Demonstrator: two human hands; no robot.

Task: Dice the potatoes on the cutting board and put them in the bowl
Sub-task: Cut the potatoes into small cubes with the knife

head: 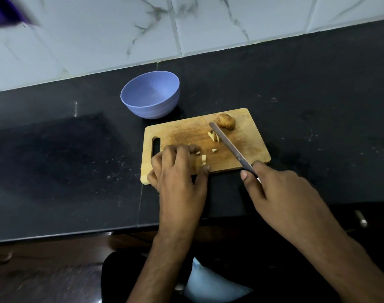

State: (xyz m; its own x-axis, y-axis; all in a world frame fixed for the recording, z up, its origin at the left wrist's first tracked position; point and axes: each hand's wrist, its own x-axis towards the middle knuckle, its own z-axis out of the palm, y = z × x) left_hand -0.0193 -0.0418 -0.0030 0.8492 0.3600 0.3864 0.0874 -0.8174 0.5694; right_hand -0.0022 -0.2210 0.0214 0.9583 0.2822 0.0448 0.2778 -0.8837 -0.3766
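at the near left of the cutting board [186,132], the fingers [182,150] of my left hand [177,171] are curled over a small heap of potato dice [203,159], seemingly gathering them; how many sit beneath, i cannot tell. my right hand [283,193] grips the knife [229,146] by its handle, blade slanting across the board beside a cut chunk [213,136]. one whole potato [226,121] waits at the far edge, skin on. the blue bowl [150,95] stands just beyond the board on the dark bench [318,95], nothing in it. the dice look light, firm, probably damp and slippery, so i'd scoop them from below, not pinch.
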